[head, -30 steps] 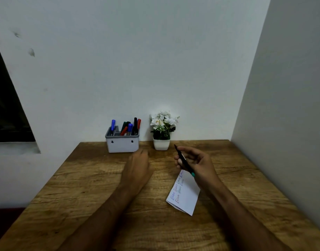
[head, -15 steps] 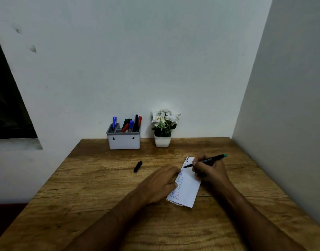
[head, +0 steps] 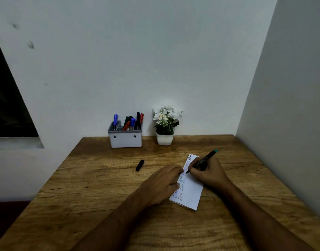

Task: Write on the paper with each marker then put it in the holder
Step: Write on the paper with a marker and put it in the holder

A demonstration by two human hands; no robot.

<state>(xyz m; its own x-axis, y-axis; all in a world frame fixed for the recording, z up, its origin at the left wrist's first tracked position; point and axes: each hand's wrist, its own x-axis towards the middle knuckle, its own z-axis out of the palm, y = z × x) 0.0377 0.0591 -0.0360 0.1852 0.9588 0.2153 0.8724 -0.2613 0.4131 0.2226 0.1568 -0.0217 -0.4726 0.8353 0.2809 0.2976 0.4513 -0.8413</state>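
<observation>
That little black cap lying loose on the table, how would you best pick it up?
Pinch the black cap across its narrow middle, coming straight down from above. It lies flat on the wooden table, slanted, with bare wood all round, so both long sides are free.

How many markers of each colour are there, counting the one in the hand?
Blue markers: 2
Red markers: 2
Black marker in the holder: 1
Dark green marker: 1
Black marker with a teal end, held in the right hand: 1
Total: 7
</observation>
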